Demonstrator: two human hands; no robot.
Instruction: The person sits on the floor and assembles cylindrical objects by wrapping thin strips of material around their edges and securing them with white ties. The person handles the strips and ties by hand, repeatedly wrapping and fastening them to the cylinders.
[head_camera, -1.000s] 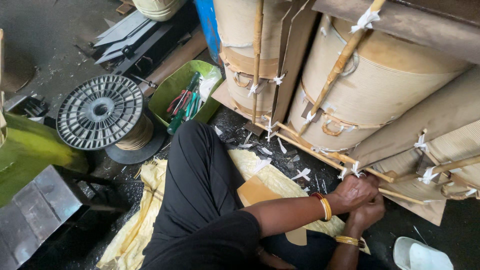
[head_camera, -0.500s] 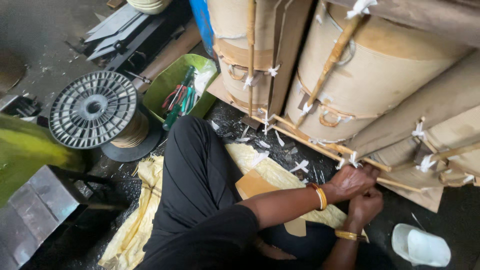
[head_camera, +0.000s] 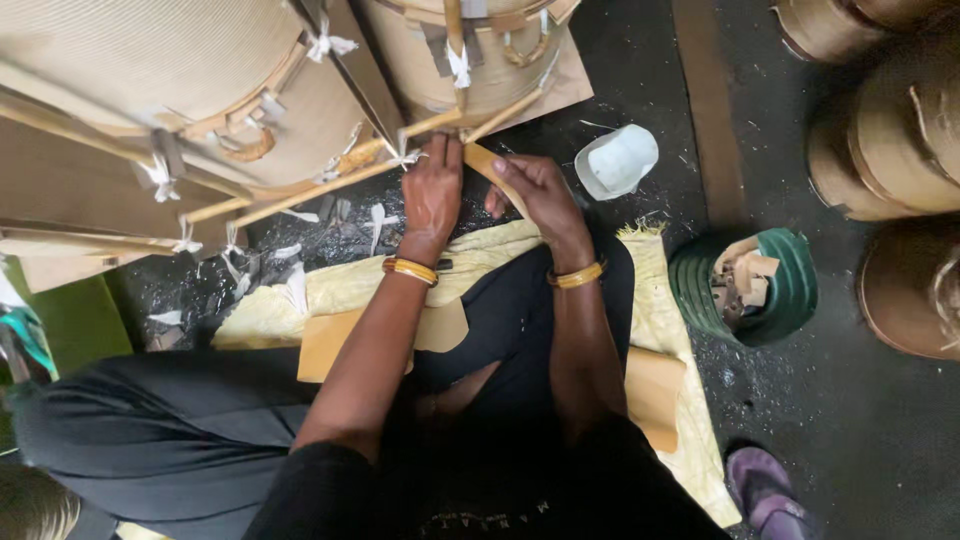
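The left hand (head_camera: 432, 195) pinches the white tie (head_camera: 408, 155) on the far stick frame while the right hand (head_camera: 535, 190) grips a tan strip (head_camera: 490, 165); keeping both taut seems wise.

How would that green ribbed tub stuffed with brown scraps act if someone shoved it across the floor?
The green ribbed tub would probably slide, not roll, since it stands upright on the dark floor. It looks light for its size: only loose brown scraps fill it. The scraps stick up above the rim, so a sharp push might spill some.
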